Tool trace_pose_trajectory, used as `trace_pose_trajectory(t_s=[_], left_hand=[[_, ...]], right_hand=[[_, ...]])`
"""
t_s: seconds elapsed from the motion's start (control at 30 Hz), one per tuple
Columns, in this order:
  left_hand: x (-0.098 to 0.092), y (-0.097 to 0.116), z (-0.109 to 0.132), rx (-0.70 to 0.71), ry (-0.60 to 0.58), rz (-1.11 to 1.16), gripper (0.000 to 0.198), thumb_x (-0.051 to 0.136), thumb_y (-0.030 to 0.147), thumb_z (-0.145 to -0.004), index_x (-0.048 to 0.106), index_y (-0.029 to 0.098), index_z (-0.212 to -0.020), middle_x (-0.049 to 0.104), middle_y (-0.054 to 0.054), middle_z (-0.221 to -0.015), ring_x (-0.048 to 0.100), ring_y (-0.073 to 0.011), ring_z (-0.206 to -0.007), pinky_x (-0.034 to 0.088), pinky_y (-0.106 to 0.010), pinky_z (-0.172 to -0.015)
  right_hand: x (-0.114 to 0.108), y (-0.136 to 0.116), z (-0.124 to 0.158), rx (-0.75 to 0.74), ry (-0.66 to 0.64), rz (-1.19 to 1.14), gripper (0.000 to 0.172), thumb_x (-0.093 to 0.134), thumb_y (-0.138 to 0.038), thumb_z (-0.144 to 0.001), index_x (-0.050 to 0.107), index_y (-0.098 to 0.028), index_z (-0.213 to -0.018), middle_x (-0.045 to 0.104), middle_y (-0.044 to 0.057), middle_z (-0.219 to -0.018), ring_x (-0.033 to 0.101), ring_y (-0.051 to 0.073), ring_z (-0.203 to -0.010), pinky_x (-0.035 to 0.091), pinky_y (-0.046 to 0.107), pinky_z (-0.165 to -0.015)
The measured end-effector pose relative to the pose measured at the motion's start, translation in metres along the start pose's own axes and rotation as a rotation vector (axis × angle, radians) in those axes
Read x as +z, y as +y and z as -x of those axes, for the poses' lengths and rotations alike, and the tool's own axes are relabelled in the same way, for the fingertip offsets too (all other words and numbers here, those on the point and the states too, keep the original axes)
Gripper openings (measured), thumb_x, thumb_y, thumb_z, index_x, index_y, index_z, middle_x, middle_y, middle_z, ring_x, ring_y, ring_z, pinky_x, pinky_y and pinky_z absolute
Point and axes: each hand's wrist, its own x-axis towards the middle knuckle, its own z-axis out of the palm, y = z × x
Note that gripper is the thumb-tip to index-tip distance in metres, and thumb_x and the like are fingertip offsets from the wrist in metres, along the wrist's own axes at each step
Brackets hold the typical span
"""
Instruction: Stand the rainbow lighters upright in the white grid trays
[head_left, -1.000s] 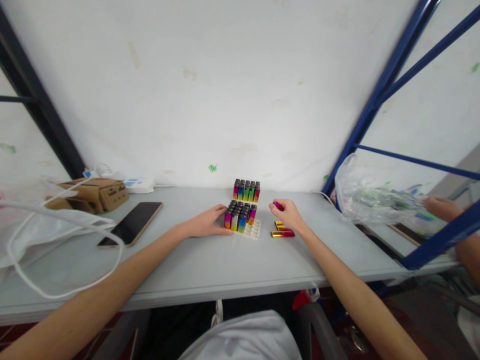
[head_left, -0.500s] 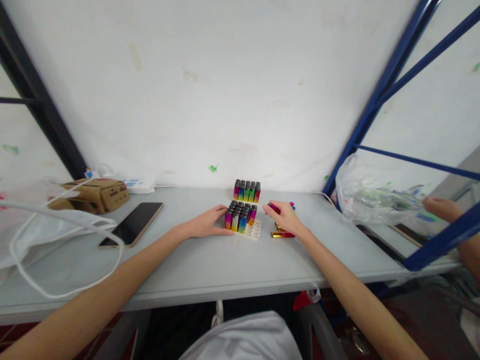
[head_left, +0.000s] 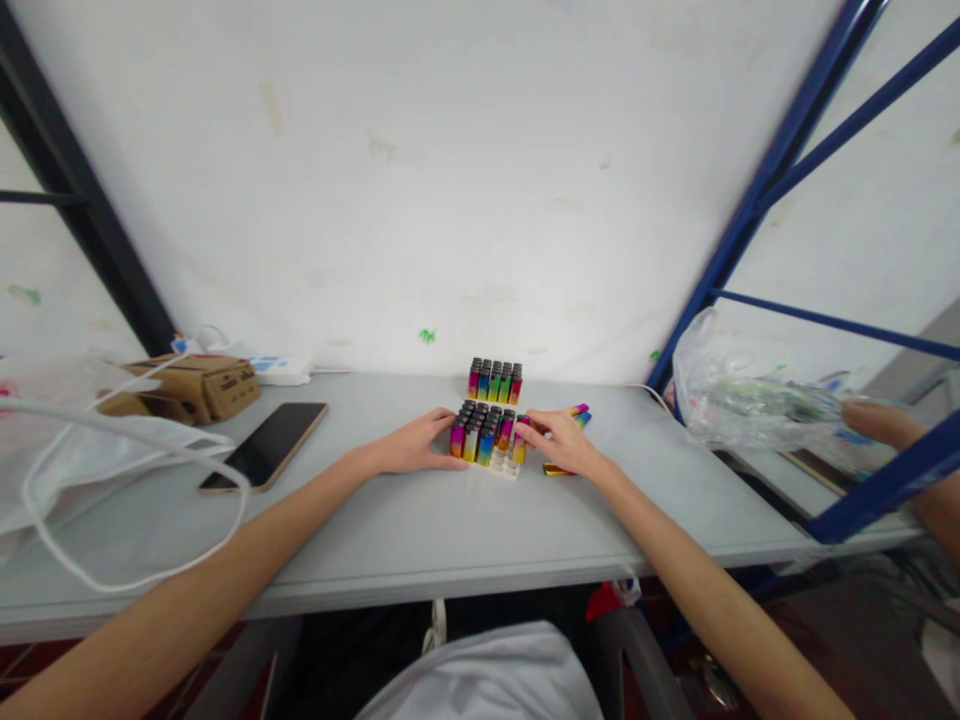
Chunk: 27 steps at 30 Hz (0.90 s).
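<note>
Several shiny multicoloured lighters with black tops (head_left: 471, 440) stand upright in a pale tray (head_left: 504, 468) whose front right pockets show bare. My left hand (head_left: 421, 442) rests at the tray's left side, thumb and fingers spread around the corner of the group. At the tray's right edge, my right hand (head_left: 559, 440) pinches an upright pink-and-yellow lighter (head_left: 520, 440). A second group of upright lighters (head_left: 495, 382) stands behind, near the wall. Loose lighters (head_left: 581, 414) lie to the right, partly hidden behind my right hand, with a gold one (head_left: 556, 469) below it.
A black phone (head_left: 266, 447), a cardboard box (head_left: 202, 385) and a white cable (head_left: 135, 440) lie on the left. At right are a blue metal frame (head_left: 739, 225), a clear plastic bag (head_left: 750, 395) and another person's hand (head_left: 877, 420).
My right hand has moved left from the loose lighters to the tray's right edge, bringing a lighter that now stands upright there. My left hand has stayed in place.
</note>
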Motion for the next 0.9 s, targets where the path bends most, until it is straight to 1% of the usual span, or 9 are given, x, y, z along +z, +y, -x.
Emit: trace_pose_trajectory(t_s=[0.07,0.13,0.2,0.3,0.4,0.5,0.57,0.77,0.9], left_hand=[[0.0,0.0,0.0,0.003,0.001,0.007,0.078,0.073,0.069,-0.082,0.058,0.017,-0.138,0.059,-0.015,-0.14,0.058,-0.0345,-0.13,0.043,-0.043,-0.116],[0.0,0.001,0.0,0.011,0.008,0.01,0.077,0.073,0.068,-0.082,0.058,0.018,-0.138,0.058,-0.014,-0.141,0.058,-0.034,-0.13,0.043,-0.043,-0.116],[0.0,0.001,0.0,0.011,0.009,0.01,0.077,0.073,0.069,-0.082,0.057,0.019,-0.139,0.058,-0.014,-0.142,0.057,-0.0335,-0.131,0.042,-0.043,-0.117],[0.001,0.0,0.0,-0.003,-0.004,0.009,0.081,0.072,0.07,-0.082,0.056,0.016,-0.14,0.057,-0.015,-0.143,0.056,-0.0338,-0.132,0.041,-0.042,-0.118],[0.001,0.0,0.0,-0.002,-0.009,0.003,0.081,0.072,0.07,-0.082,0.056,0.016,-0.141,0.057,-0.016,-0.143,0.055,-0.034,-0.132,0.041,-0.042,-0.117],[0.001,-0.001,0.0,0.012,-0.001,-0.008,0.078,0.072,0.069,-0.083,0.056,0.019,-0.141,0.058,-0.014,-0.142,0.056,-0.0332,-0.131,0.042,-0.042,-0.116],[0.001,0.0,0.0,0.015,0.002,-0.011,0.077,0.072,0.068,-0.083,0.057,0.019,-0.14,0.058,-0.015,-0.142,0.056,-0.0333,-0.131,0.042,-0.042,-0.117],[0.001,0.0,0.0,0.009,0.001,-0.008,0.076,0.073,0.068,-0.083,0.057,0.019,-0.139,0.058,-0.015,-0.142,0.057,-0.0336,-0.131,0.043,-0.042,-0.116],[0.001,-0.001,0.0,0.003,0.002,-0.007,0.077,0.072,0.069,-0.082,0.058,0.018,-0.139,0.058,-0.015,-0.142,0.057,-0.034,-0.131,0.042,-0.042,-0.117]], right_hand=[[0.002,-0.001,0.0,0.014,0.004,-0.032,0.051,0.044,-0.059,-0.103,0.059,-0.02,-0.073,0.063,0.001,-0.066,0.053,0.016,-0.061,0.036,0.028,-0.061],[0.004,-0.001,-0.001,0.019,0.0,-0.032,0.054,0.044,-0.062,-0.103,0.058,-0.021,-0.072,0.062,0.001,-0.063,0.053,0.016,-0.06,0.035,0.027,-0.061],[0.005,0.0,-0.002,0.004,0.001,0.017,0.056,0.045,-0.064,-0.102,0.055,-0.021,-0.068,0.058,0.0,-0.06,0.049,0.016,-0.057,0.031,0.028,-0.059],[0.007,0.001,-0.003,-0.034,0.009,0.119,0.057,0.046,-0.064,-0.101,0.05,-0.021,-0.064,0.052,-0.001,-0.058,0.042,0.014,-0.055,0.025,0.029,-0.058],[0.009,0.002,-0.004,-0.04,0.003,0.177,0.056,0.049,-0.063,-0.102,0.051,-0.02,-0.064,0.053,0.0,-0.06,0.041,0.014,-0.055,0.022,0.029,-0.058],[0.012,0.001,-0.005,-0.003,-0.012,0.19,0.055,0.053,-0.062,-0.1,0.055,-0.019,-0.065,0.056,0.0,-0.06,0.042,0.013,-0.055,0.022,0.028,-0.058],[0.014,0.001,-0.006,0.009,-0.013,0.181,0.054,0.053,-0.06,-0.101,0.057,-0.019,-0.066,0.057,0.0,-0.06,0.044,0.013,-0.054,0.023,0.028,-0.058],[0.02,0.0,-0.01,-0.026,-0.013,0.243,0.051,0.051,-0.059,-0.102,0.062,-0.018,-0.073,0.062,0.003,-0.065,0.051,0.015,-0.058,0.027,0.028,-0.059],[0.017,0.002,-0.01,-0.056,-0.055,0.314,0.05,0.046,-0.057,-0.105,0.067,-0.018,-0.082,0.068,0.006,-0.072,0.055,0.017,-0.061,0.029,0.029,-0.061]])
